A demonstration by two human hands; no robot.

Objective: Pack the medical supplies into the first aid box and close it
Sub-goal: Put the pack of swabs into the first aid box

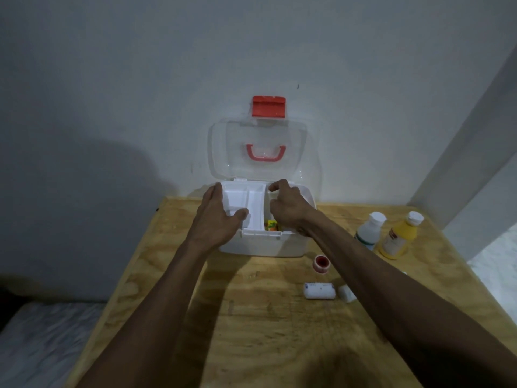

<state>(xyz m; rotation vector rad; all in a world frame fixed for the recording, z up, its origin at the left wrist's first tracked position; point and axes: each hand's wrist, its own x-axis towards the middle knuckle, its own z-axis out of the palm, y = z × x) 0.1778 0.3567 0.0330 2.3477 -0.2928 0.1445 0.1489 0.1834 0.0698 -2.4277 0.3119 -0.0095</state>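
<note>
Item 1. First aid box: white plastic body, standing at the far edge of the tabletop against the wall. Clear lid raised upright, with a red handle and a red latch at its top. Judged light and rigid; the smooth walls may slip, so steady it by the rim.

Item 2. Inner tray: white, divided into compartments, sitting in the left part of the box mouth. Left hand grasps its left edge, thumb lying inside the tray. Judged thin, light and slightly flexible; best taken by two opposite edges and kept level.

Item 3. Right hand: over the right part of the box, fingers curled at the tray's right edge; whether it holds anything cannot be told.

Item 4. Small colourful packet: lies low in the box beside the tray, already packed.

Item 5. Supplies not yet packed, all on the tabletop right of the box:
- white bottle, upright; judged firm, and liquid-heavy if full; grip round the body.
- yellow bottle, upright, just beside the white one; same handling.
- small red jar, near the box's front right corner; small, pinch by the sides.
- bandage roll, lying on its side; soft, light, squeezable.
- smaller white roll, just beside it; same.
</note>
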